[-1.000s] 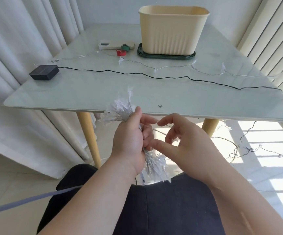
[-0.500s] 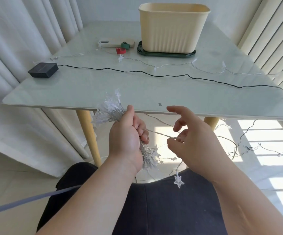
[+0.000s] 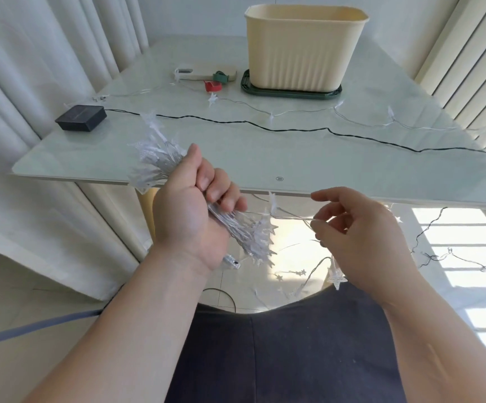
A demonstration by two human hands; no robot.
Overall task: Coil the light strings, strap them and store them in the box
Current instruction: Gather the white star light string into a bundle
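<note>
Far left of the box and nearer the person, a black pack (image 3: 80,121) sits on the bench (image 3: 265,161). A dark wire (image 3: 265,129) runs from it across the bench, passing in front of the box. Left of the box and well in front of it, at the bench's near edge, the left hand (image 3: 195,210) has its grip closed round the coil (image 3: 155,161) of star lights. Stars stick out above the fist and below it. Just left of the box lie a red strap (image 3: 213,86) and a green strap (image 3: 220,76). The box (image 3: 305,48) stands upright and open-topped on a dark green tray (image 3: 291,93). A clear string (image 3: 270,115) lies on the bench in front of the box. Further in front, a strand (image 3: 291,218) stretches from the coil to the right hand (image 3: 361,237). This hand's grip pinches the strand between thumb and fingers, with the forefinger stretched out. A star (image 3: 336,279) hangs just under the hand. Right of the box, more string (image 3: 465,258) lies on the floor.
</note>
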